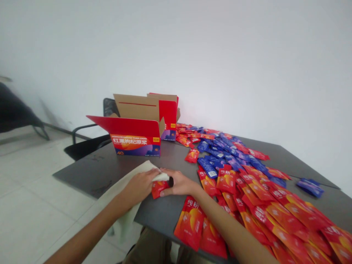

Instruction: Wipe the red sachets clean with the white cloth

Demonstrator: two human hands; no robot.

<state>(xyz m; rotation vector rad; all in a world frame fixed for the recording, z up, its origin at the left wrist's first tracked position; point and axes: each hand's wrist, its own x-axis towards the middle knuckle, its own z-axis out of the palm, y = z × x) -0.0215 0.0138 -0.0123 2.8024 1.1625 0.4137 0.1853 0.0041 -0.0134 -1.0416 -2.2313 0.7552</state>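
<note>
Near the front edge of the dark table, my left hand (139,186) is closed on a cream cloth (140,169) that trails over the edge. Beside it, my right hand (178,183) curls its thumb and fingers around a small red sachet (157,189). A corner of the cloth lies against the top of that sachet, between the two hands. Right of my right forearm spreads a thick layer of red sachets (253,183), some overlapping. Part of the held sachet is hidden by the fingers and cloth.
An open red printed carton (134,143) stands at the back left, with another open carton (168,113) behind it. Blue sachets (220,146) mix with red ones along the back. A black chair (88,145) stands left of the table (96,172), and a white wall rises behind.
</note>
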